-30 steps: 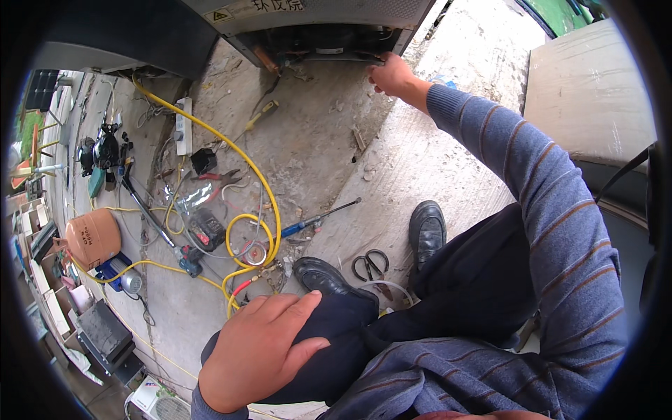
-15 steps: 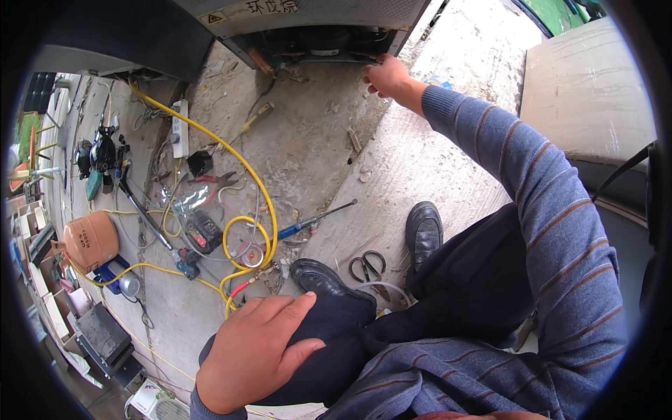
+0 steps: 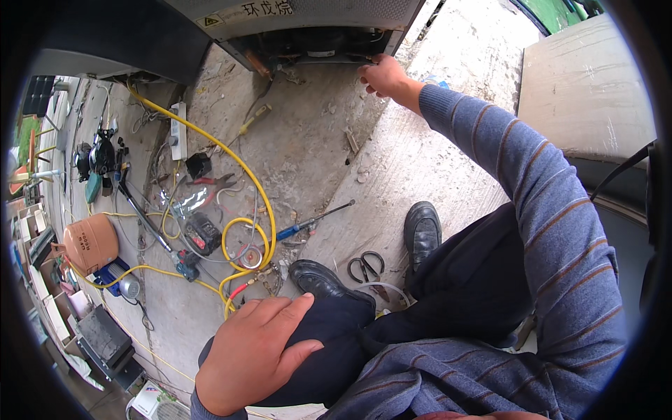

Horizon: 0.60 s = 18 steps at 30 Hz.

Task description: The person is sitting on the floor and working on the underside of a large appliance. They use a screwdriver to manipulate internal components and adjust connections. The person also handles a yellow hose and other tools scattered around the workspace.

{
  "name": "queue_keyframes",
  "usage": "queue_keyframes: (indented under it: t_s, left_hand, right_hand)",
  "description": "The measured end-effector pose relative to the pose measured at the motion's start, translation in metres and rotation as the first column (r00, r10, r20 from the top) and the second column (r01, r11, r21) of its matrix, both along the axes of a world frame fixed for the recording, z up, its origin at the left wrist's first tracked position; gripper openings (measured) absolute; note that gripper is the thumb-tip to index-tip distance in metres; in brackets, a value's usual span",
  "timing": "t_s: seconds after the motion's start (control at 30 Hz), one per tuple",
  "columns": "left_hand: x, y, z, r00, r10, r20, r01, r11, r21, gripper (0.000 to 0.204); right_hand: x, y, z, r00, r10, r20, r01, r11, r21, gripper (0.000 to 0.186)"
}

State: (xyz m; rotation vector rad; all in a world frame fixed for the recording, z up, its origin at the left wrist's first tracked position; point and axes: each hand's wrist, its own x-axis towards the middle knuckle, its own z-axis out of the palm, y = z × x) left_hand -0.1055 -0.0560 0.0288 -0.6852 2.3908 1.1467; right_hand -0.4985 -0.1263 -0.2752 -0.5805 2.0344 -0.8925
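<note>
My right hand (image 3: 385, 75) reaches out to the lower right edge of a grey metal appliance (image 3: 318, 15). Its fingers are curled in at the opening, by the thin tubing; whatever they pinch is too small to make out. Inside the dark compartment sits a black compressor (image 3: 329, 39), and a copper-coloured part (image 3: 257, 64) sticks out at its left. On my left knee rests my left hand (image 3: 248, 353), fingers stretched and thumb apart, holding nothing.
Left of my feet lie a looped yellow hose (image 3: 246, 162), pliers (image 3: 218, 183), a blue-handled rod tool (image 3: 308, 225) and a power strip (image 3: 179, 133). Black-handled scissors (image 3: 367, 266) lie between my shoes. Farther left stands an orange gas cylinder (image 3: 91, 241). A pale panel (image 3: 588, 91) stands at right.
The view has shifted very slightly. My right hand stays at the appliance's lower edge with its fingers still curled, and my left hand stays on the knee.
</note>
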Motion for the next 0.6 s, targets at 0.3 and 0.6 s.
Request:
queue_keyframes:
  t_s: [0.3, 0.6]
  left_hand:
    - [0.0017, 0.0009, -0.0001, 1.000, -0.002, -0.001, 0.002, 1.000, -0.007, 0.058]
    - [0.0019, 0.0008, -0.0002, 1.000, -0.001, -0.006, 0.000, 1.000, -0.007, 0.057]
  right_hand:
    - [0.0003, 0.0019, -0.0012, 0.999, 0.006, -0.032, -0.006, 1.000, -0.001, 0.053]
    - [-0.0019, -0.0001, -0.0060, 0.998, 0.038, -0.055, -0.036, 0.999, 0.035, 0.056]
